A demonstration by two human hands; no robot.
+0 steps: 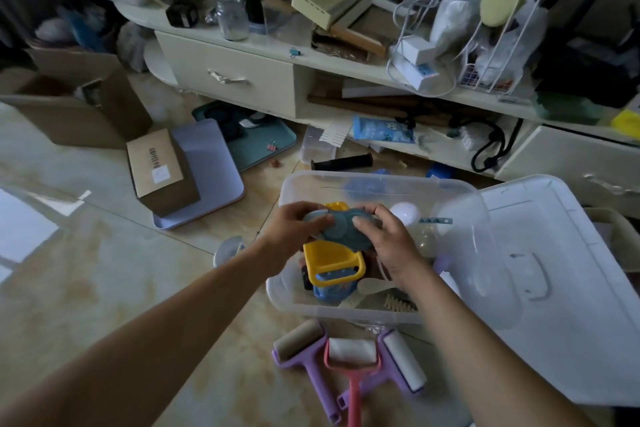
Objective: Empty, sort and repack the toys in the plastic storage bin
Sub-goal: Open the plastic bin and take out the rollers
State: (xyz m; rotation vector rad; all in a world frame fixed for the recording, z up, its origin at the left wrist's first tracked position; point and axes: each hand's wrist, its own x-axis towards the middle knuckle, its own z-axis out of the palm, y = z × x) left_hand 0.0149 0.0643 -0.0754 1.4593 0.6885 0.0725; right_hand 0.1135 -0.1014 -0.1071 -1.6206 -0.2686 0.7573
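Cluttered tiled floor (104,253) below a cream cabinet (228,76). Over the clear storage bin (381,184), left hand (294,229) and right hand (388,239) closed together on one blue-grey toy (346,229), gripping opposite ends, apparently lifting it out for sorting. Just beneath, inside the bin, a yellow scoop toy (332,263). On the near floor, three rollers (349,354) grouped, seemingly already sorted. Lid (571,288) lying right.

Open floor left, clutter elsewhere
3 rollers (349,354) block the bin's (381,180) near side; its lid (568,288) lies right.
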